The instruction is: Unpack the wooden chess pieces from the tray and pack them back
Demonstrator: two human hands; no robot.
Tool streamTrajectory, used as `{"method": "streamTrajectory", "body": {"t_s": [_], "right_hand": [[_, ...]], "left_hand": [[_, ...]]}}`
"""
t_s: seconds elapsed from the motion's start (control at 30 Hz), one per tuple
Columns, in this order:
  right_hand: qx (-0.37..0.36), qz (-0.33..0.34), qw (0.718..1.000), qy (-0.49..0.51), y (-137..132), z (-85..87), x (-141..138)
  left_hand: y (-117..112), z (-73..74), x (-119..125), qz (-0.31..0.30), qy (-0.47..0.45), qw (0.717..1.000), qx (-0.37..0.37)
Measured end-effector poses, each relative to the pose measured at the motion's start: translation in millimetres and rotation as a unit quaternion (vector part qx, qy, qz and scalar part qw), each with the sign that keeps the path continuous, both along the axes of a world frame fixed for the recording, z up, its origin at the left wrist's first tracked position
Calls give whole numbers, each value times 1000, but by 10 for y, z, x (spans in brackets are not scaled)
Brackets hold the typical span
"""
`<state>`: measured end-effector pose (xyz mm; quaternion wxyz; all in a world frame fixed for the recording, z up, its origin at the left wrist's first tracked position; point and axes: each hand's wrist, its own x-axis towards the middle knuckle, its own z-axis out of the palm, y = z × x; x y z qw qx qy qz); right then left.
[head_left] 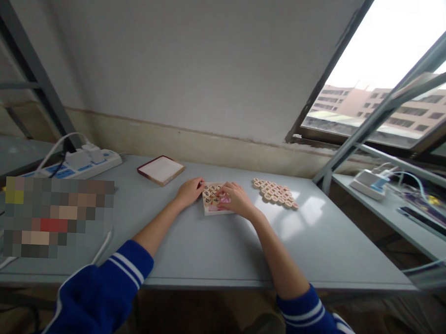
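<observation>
A shallow white box [216, 213] lies on the desk in front of me, partly filled with round wooden xiangqi pieces [207, 193]. At its left side, my left hand [191, 191] is closed with the fingertips on the rim. My right hand [237, 199] reaches over the box from the right, covering that side. Its thumb and fingers are bent around a piece inside the box; the exact contact is partly hidden. A pinkish patch shows in the box under the fingers. To the right, more xiangqi pieces [275, 193] lie flat in close rows.
A shallow lid [161, 169] with a dark red edge lies at the back left of the desk [211, 255]. A power strip [86, 164] with plugs and cables stands further left, beside a blurred-out area. A metal post [328, 179] rises at the right back corner.
</observation>
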<state>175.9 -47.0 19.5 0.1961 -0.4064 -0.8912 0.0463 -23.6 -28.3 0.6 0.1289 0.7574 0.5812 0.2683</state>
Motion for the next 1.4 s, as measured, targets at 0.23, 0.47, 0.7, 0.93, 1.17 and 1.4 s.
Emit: {"method": "streamTrajectory", "body": {"t_s": [0.23,0.47,0.7,0.93,1.17,1.4], "right_hand": [[25,-22,999,-36,-8,19,-37],[117,-287,951,4,215,24,613],[105,-329,935,-79,209,-113,947],[92,-272,957,-46,129,-27,610],[29,-131,984,114,104,171,544],[-13,-19,1000,19,16,72,223]], "left_hand": [[-13,27,23,10,7,1000,-14],[19,-29,-8,3,2,1000,1],[34,-71,-26,-11,-7,1000,14],[4,-60,-19,-14,-3,1000,13],[11,-69,-23,-19,6,999,27],[11,-68,-21,-21,10,999,26]]}}
